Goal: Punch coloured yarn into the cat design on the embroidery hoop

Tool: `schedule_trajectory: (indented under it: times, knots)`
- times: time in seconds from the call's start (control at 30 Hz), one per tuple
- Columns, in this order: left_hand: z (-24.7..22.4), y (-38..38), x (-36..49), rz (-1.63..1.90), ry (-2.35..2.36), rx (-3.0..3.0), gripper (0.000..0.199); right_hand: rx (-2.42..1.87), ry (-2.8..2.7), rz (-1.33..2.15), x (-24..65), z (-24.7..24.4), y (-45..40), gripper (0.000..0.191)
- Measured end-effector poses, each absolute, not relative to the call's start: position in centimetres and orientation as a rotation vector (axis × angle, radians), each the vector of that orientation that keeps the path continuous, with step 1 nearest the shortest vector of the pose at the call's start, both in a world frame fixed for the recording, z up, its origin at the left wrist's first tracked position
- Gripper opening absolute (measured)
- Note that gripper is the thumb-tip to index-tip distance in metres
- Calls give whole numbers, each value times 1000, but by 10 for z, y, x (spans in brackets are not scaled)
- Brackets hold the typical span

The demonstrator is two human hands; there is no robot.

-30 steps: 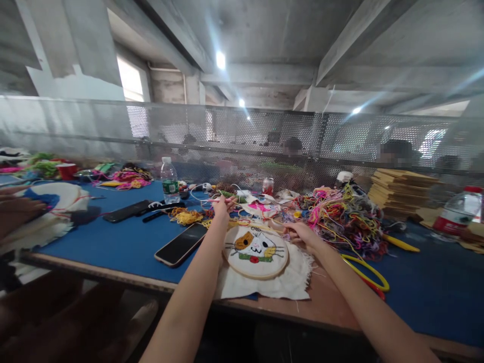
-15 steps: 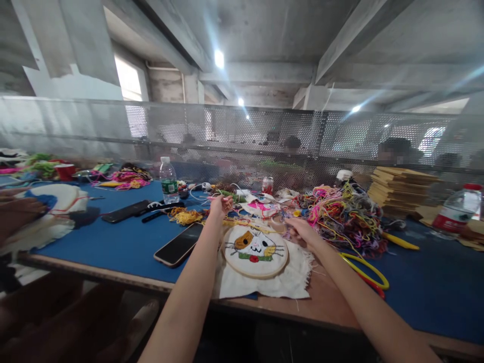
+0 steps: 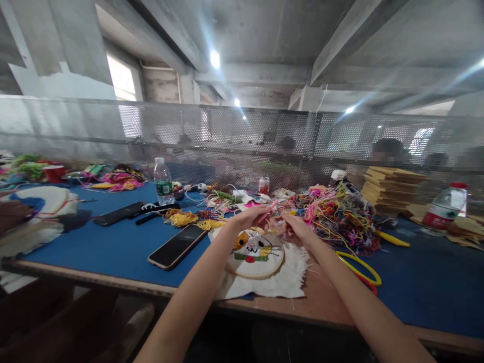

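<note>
An embroidery hoop (image 3: 255,275) with a stitched cat face lies on white cloth (image 3: 295,272) at the table's front edge. Above the hoop's upper part is my left hand (image 3: 254,217), its fingers closed on a slim pink item (image 3: 269,212) that I cannot identify. My right hand (image 3: 295,226) is just to the right, fingers curled together over the back edge of the cloth; whatever it pinches is too small to make out. The two hands are close, with a narrow gap between them. My left forearm covers part of the hoop's left side.
A phone (image 3: 177,247) lies left of the hoop, near yellow yarn (image 3: 180,218) and a water bottle (image 3: 163,184). Right are a tangled yarn heap (image 3: 340,217), yellow hoop (image 3: 372,275) and large bottle (image 3: 442,212). At far left, another person's hand holds a hoop (image 3: 56,201).
My left hand has moved right, from beyond the hoop's left side to near my right hand, and the pink item now shows in it. The view has shifted slightly.
</note>
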State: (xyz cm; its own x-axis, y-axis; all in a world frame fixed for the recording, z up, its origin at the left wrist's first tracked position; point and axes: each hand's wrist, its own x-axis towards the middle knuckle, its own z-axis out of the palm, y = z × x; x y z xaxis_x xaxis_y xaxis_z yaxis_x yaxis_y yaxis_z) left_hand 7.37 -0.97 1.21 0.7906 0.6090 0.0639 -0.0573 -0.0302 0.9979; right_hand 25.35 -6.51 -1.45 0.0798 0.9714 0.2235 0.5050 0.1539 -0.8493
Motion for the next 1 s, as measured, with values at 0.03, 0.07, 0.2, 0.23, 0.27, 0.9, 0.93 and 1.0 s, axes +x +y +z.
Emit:
schedule_trajectory:
  times: [0.03,0.07,0.2,0.23,0.27,0.9,0.93,1.0]
  knots:
    - [10,-8,75,579,491,1528,32,-1511,-1549,578,259,-12,-66,32]
    - [8,-5,76,592,511,1536,29,-1549,-1521,489,266,-8,-68,27]
    - [5,4,78,712,655,1596,20,-1884,-1348,-24,302,8,-75,26]
    - [5,6,78,785,786,1650,19,-1981,-1320,-113,311,11,-77,30]
    - [5,7,79,858,946,1707,19,-2065,-1318,-148,319,13,-78,34]
    - [8,-4,71,886,1818,2184,57,-2305,-1661,-44,328,2,-77,8]
    - [7,-4,71,929,1784,2224,56,-2122,-1701,-110,325,5,-77,10]
    - [5,-3,72,1001,1724,2304,52,-1725,-1691,-258,317,10,-79,14]
